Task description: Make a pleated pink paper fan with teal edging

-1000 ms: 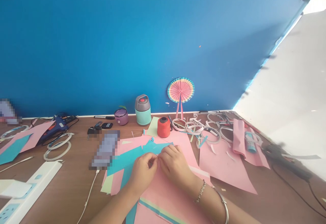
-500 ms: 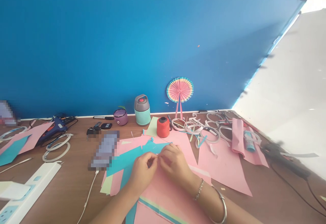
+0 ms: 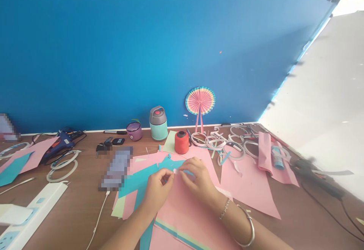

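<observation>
Over the pink paper, my left hand is pinched, its fingertips on a small whitish piece too small to identify. From the other side my right hand reaches the same piece, thumb and fingers curled close to it. Whether the right fingertips grip it is hard to tell. Blue paper lies under and left of my hands. A blue and yellow striped edge crosses the pink paper below them. Just beyond my hands stands a red thread spool.
A pleated paper fan leans on the wall behind white tape rings. A mint flask, purple cup and blurred phone are at the back left. A power strip lies left, a glue gun behind it.
My hands have moved slightly apart, and the small whitish piece now shows between the fingertips. My right hand has opened its curl a little. The camera view has shifted slightly.
</observation>
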Available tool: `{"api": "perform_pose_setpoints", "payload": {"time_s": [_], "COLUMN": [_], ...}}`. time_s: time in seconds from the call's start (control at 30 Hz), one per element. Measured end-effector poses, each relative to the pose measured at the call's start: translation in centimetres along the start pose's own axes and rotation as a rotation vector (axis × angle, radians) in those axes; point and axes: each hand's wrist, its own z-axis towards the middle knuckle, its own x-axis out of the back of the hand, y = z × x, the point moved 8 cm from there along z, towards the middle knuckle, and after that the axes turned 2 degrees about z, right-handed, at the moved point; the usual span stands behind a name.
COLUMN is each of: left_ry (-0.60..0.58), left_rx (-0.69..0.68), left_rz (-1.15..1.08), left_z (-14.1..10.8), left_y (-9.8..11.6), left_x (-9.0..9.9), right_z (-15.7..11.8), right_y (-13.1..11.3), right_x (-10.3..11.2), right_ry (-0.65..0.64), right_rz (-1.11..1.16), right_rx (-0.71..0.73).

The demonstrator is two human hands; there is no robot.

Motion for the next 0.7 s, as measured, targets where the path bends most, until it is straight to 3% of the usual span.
{"api": "perform_pose_setpoints", "payload": {"time_s": [0.2, 0.5, 0.6, 0.7], "left_ry": [-0.015, -0.014, -0.003, 0.047], "left_rx": [-0.039, -0.099, -0.076, 0.0], "left_rz": [0.006, 0.044, 0.005, -0.104], "left_z": [-0.1, -0.3, -0.1, 0.6], "left_y": [0.2, 0.5, 0.3, -0.6], "left_x": [-0.3, -0.6, -0.3, 0.7], "right_z": [-0.4, -0.3, 0.0, 0.2], "right_y": [-1.1, -1.1, 0.4, 4.5], "right_x": [-1.3, -1.5, -0.8, 2.2], "right_ry": [-0.057, -0.035, 0.029, 0.177], "right_rz": [-0.165, -0.11, -0.024, 0.088], "right_rx": [0.085, 0.037, -0.069, -0.305]}}
